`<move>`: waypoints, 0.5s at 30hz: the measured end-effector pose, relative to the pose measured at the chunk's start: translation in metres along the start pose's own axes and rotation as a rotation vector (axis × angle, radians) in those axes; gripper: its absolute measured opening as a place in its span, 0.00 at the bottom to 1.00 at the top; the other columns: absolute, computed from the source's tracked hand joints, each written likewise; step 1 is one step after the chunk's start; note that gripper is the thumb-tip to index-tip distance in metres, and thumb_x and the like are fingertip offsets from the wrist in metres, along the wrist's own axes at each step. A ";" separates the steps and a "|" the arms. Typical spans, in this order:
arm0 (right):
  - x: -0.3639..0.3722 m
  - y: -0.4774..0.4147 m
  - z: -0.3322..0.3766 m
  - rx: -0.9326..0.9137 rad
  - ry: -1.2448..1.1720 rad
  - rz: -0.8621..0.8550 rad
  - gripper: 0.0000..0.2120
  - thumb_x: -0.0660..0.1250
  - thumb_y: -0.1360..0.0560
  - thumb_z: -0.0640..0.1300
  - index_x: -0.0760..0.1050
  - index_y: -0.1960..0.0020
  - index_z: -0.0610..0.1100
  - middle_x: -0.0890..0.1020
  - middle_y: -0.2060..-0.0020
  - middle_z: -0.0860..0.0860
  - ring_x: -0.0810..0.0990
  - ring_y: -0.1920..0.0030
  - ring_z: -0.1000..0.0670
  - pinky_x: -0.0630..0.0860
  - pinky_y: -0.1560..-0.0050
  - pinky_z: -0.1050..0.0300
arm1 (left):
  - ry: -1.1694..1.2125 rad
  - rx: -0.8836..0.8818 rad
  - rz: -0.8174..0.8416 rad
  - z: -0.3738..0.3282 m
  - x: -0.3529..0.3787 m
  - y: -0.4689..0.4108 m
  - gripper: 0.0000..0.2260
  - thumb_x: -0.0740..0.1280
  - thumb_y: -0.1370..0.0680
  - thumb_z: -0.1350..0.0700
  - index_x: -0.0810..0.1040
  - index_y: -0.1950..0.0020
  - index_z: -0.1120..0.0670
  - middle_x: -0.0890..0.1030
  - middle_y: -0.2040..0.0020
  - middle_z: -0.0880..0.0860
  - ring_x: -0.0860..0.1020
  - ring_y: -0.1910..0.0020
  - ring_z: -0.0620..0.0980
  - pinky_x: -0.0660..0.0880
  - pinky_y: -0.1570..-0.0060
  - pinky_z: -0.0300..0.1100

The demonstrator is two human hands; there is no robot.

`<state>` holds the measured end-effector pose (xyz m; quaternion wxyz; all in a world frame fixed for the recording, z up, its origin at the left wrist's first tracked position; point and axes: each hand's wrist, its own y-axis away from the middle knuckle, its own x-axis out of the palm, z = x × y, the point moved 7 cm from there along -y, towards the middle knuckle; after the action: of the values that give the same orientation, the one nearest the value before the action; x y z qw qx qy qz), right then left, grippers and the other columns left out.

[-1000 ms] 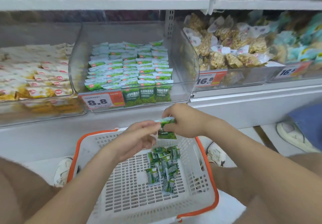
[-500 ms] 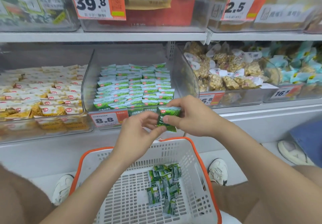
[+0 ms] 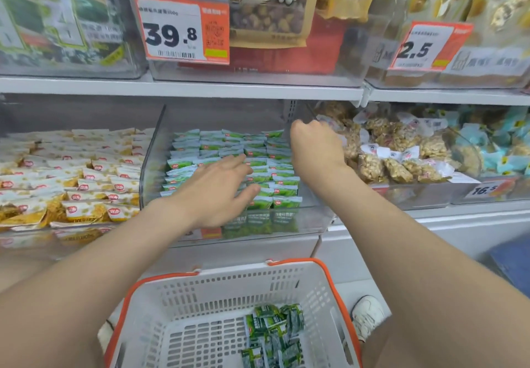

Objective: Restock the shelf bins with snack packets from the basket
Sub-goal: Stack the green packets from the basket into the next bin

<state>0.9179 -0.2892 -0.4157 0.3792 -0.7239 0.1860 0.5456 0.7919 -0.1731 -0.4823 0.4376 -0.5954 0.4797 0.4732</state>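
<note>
We see the left hand (image 3: 218, 192) lying flat with straight, relaxed fingers on the rows of green snack packets (image 3: 275, 167) in the clear shelf bin (image 3: 314, 215), gripping nothing. The right hand (image 3: 315, 149) reaches deeper along the bin's right wall. Its fingers curl away from us, so we cannot tell whether it holds a packet. Below, the white basket (image 3: 218, 290) with orange trim holds a small heap of green packets (image 3: 272, 330) in its right half. Above the bin we read an orange price tag (image 3: 183, 29), "39.8", and further right another tag (image 3: 427, 46), "2.5". A third tag (image 3: 487, 188) reads "16.5" beneath the nut-cluster packs (image 3: 395, 149). Yellow-and-white packets (image 3: 71, 184) with red logos fill the bin to the left.
</note>
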 end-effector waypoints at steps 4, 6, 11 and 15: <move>0.020 -0.036 0.012 -0.017 0.213 0.043 0.14 0.69 0.29 0.28 0.75 0.46 0.39 0.83 0.49 0.41 0.80 0.45 0.37 0.72 0.54 0.48 | 0.020 -0.051 0.127 0.007 0.004 -0.016 0.34 0.47 0.16 0.34 0.61 0.17 0.55 0.51 0.15 0.56 0.51 0.16 0.55 0.54 0.19 0.58; 0.029 -0.057 0.014 0.003 0.275 0.084 0.17 0.68 0.26 0.28 0.77 0.39 0.38 0.82 0.45 0.41 0.80 0.43 0.37 0.73 0.51 0.46 | -0.002 -0.039 0.170 0.005 0.007 -0.024 0.34 0.47 0.16 0.34 0.58 0.17 0.54 0.47 0.14 0.55 0.47 0.16 0.55 0.50 0.19 0.60; 0.060 -0.098 0.015 -0.027 0.375 0.165 0.21 0.62 0.21 0.28 0.75 0.30 0.39 0.77 0.35 0.41 0.77 0.35 0.35 0.74 0.50 0.43 | -0.031 -0.066 0.344 0.014 0.026 -0.025 0.34 0.46 0.17 0.32 0.50 0.15 0.49 0.39 0.15 0.51 0.39 0.16 0.57 0.41 0.20 0.63; 0.085 -0.112 0.018 -0.089 0.437 0.203 0.23 0.60 0.21 0.28 0.72 0.27 0.38 0.78 0.37 0.40 0.79 0.38 0.36 0.76 0.49 0.45 | -0.023 -0.068 0.358 0.013 0.027 -0.025 0.34 0.46 0.16 0.32 0.48 0.15 0.49 0.38 0.15 0.51 0.38 0.16 0.58 0.40 0.20 0.63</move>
<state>1.0108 -0.1915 -0.4582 0.2408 -0.8184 0.3111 0.4189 0.8168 -0.1607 -0.5096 0.3315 -0.5097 0.5567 0.5660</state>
